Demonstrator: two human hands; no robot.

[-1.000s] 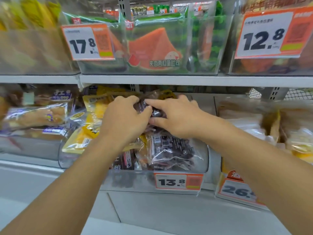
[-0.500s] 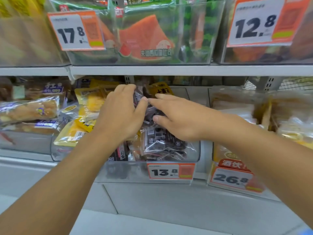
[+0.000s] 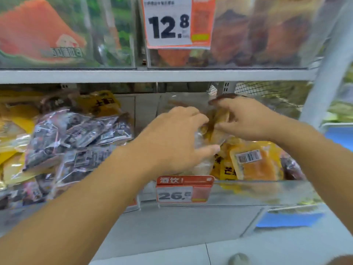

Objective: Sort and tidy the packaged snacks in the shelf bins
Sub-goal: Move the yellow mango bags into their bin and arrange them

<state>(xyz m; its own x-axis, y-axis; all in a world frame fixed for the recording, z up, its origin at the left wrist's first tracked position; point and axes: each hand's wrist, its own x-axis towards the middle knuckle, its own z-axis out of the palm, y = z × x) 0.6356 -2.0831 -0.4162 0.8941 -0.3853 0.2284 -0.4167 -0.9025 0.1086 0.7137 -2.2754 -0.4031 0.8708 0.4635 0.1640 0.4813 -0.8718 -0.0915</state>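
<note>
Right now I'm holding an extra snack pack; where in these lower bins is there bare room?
Only behind the dark packets, toward the bin's rear wall. Crowded: the dark heap itself, and the 26.5 bin, where both hands work among yellow packs.

We see snack packets (image 3: 76, 134) at nine o'clock, our hands (image 3: 172, 142) centre, price tag (image 3: 183, 194) at six, mango packet (image 3: 256, 163) at three.

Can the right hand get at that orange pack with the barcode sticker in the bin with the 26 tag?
Probably yes. The orange pack lies on top at the bin's front, uncovered, just below the right hand. That hand is pinching another packet with the left hand, so it must let go first.
</note>
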